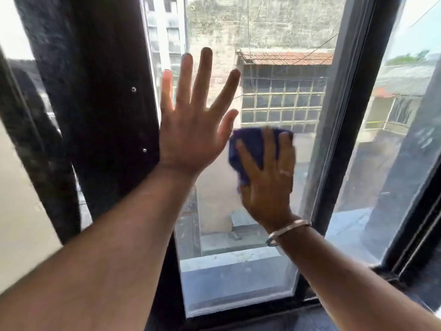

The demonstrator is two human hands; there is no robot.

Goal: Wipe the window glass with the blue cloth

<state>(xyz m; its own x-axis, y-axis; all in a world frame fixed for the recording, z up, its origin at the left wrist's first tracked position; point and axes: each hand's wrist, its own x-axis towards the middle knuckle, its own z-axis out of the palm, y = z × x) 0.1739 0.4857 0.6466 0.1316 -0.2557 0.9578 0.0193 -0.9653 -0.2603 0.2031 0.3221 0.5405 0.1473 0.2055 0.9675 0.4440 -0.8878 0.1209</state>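
Silver metal, a thin bangle (287, 231) circles the wrist of the right arm, nearest the camera. Beyond it the right hand (267, 173) lies flat, fingers spread, pressing a crumpled blue cloth (250, 146) against the clear window glass (238, 271); the cloth sits near the middle of the pane, blurred at its edges. Just beside it, the left hand (193, 123) is open, fingers fanned and palm toward the pane, holding nothing, close to the black metal window frame (107, 115) along the pane's left edge. Through the pane stands a grey building with a tiled awning (286, 57).
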